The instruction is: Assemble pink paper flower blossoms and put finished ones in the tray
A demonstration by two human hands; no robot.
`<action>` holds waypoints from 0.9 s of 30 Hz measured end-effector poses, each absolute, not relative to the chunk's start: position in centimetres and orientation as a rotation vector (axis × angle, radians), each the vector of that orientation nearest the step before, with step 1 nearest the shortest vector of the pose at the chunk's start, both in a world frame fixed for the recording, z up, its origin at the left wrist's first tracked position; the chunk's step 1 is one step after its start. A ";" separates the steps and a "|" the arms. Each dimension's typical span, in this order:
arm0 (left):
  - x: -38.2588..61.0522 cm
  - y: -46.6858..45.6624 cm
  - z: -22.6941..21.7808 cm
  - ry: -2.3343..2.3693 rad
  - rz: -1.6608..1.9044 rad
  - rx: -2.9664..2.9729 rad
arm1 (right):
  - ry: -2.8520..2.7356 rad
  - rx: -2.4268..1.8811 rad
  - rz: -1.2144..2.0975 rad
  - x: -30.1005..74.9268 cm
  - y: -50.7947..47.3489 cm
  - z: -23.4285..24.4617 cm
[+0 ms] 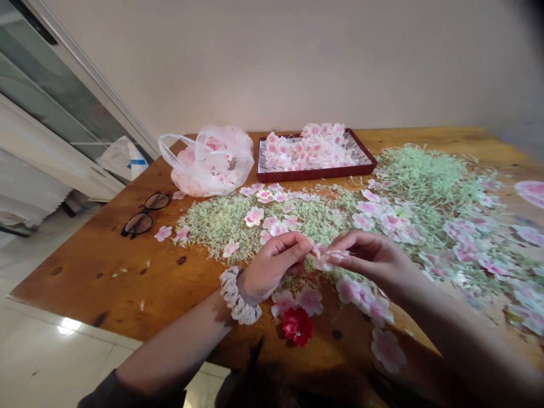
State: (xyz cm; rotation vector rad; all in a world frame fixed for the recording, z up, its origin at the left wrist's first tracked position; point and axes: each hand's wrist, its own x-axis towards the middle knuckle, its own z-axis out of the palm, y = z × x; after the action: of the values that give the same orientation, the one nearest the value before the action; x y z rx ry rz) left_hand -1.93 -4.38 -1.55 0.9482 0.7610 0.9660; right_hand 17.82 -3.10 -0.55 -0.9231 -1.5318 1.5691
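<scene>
Over the middle of the table, my left hand [274, 266] and my right hand [378, 258] come close together, both with fingers pinched. Between their fingertips is a pale pink artificial flower [324, 259], partly hidden by the fingers. A cream scrunchie [234, 297] circles my left wrist. Below the hands lie a red artificial flower [297, 327] and several loose pink flowers [309, 300]. Pale green stringy filler [216, 218] spreads beneath and behind them, with more pink blossoms [254, 216] scattered over it.
At the back stands a dark red shallow box [317, 173] holding pink flowers. A sheer white bag [232, 161] with pink contents sits left of it. Folded glasses [139, 223] lie near the left edge of the wooden table [97, 283]. A green filler heap [429, 175] rises at the right.
</scene>
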 end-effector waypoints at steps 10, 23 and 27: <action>-2.6 -4.6 -1.1 0.808 0.888 1.190 | -2.019 -0.450 0.541 17.5 -4.6 0.3; -2.4 -4.7 -0.5 0.778 0.819 1.280 | -2.020 -0.429 0.638 17.4 -5.0 -0.1; -2.3 -4.8 -0.4 0.750 0.835 1.315 | -2.013 -0.460 0.595 17.5 -5.1 -0.1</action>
State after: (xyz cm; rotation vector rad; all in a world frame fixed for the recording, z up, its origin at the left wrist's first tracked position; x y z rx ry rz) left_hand -2.34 -4.78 -0.39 1.3149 0.7498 0.8348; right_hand 17.48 -5.11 -0.15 -0.4603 -2.0127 0.5949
